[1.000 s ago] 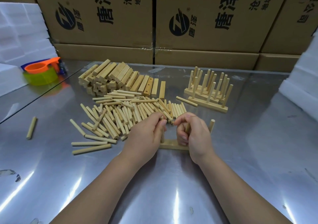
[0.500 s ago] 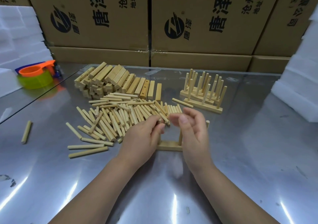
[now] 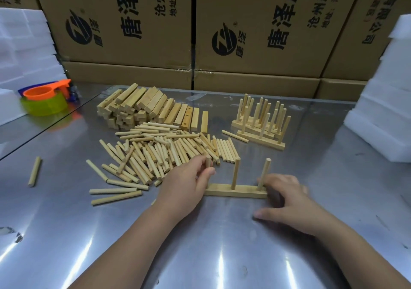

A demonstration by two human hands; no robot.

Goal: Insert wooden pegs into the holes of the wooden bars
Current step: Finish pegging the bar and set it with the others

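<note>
Head-camera view down onto a steel table [image 3: 222,244]. Just below centre a bar [image 3: 224,191] lies flat, its length running from 9 to 3 o'clock. Two pegs stand upright in it: a middle peg [image 3: 235,173] and a right peg [image 3: 265,174].

The left hand [image 3: 186,184], at the bar's 9 o'clock end, pinches a third peg [image 3: 208,163] upright between thumb and fingertips. Its lower end is hidden behind the hand, so it is impossible to tell whether it sits in a hole. The right hand [image 3: 289,199], at the 3 o'clock end, grasps nothing. Its fingers lie loosely spread and touch the bar's end beside the right peg, with the thumb down on the table, apparently steadying the bar.

At 11 o'clock from the bar sprawls a heap of loose pegs [image 3: 160,153], and beyond it a stack of bare bars [image 3: 142,108]. At 1 o'clock stand finished bars [image 3: 260,139], each bristling with upright pegs, with a spare peg [image 3: 234,135] lying beside them. A stray peg [image 3: 35,171] lies far out at 9 o'clock. Plastic cups [image 3: 44,102] sit at 10 o'clock and boxes [image 3: 133,33] line 12 o'clock.

As a judgement, this bar looks nearly full. A few bars are done, but the bare stack and the peg heap are large, so most of the job remains
</note>
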